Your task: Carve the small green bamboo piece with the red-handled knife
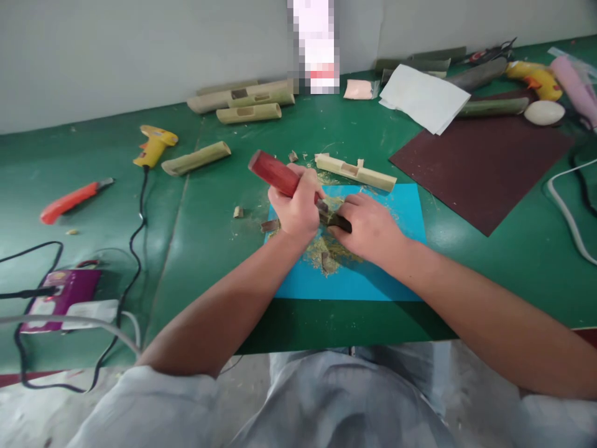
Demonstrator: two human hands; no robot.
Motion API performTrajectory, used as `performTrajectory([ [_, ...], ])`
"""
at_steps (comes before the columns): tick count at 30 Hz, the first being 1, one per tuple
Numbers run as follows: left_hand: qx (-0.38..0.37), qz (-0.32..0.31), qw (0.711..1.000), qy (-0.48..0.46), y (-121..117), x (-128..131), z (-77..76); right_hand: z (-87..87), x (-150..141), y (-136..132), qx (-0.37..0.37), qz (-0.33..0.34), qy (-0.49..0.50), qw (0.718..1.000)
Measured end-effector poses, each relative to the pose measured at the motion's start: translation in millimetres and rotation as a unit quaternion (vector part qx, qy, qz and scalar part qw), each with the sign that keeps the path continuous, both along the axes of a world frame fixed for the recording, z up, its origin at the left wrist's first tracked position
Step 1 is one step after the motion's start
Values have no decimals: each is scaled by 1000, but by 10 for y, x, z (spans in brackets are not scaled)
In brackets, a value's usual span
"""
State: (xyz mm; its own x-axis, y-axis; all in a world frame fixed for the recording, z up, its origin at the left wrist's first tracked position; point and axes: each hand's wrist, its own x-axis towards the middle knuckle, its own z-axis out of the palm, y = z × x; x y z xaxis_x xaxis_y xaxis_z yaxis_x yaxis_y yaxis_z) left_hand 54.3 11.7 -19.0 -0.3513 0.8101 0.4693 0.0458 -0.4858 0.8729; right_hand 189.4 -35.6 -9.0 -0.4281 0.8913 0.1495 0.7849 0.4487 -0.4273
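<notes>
I'm looking across a green table [209, 230] with a blue sheet [312, 288] near the person's edge. Just past the sheet's far side lies a notched pale bamboo length [380, 177]. The left hand [301, 205] is wrapped in a fist round a red handle [275, 172]; the right hand [370, 227] curls, fingers nearly closed, over a dark, partly hidden piece [341, 221] above the sheet. Below sits a chip [327, 263] among fine shavings [318, 247].
</notes>
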Motion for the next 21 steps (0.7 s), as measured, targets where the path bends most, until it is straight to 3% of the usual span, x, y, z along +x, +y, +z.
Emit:
performTrajectory([
  [15,-10,-32,999,21,-46,37,42,6,-1,-14,-1,-4,-8,1000],
  [21,34,-101,993,51,-29,69,49,15,-9,-5,-5,5,1,1000],
])
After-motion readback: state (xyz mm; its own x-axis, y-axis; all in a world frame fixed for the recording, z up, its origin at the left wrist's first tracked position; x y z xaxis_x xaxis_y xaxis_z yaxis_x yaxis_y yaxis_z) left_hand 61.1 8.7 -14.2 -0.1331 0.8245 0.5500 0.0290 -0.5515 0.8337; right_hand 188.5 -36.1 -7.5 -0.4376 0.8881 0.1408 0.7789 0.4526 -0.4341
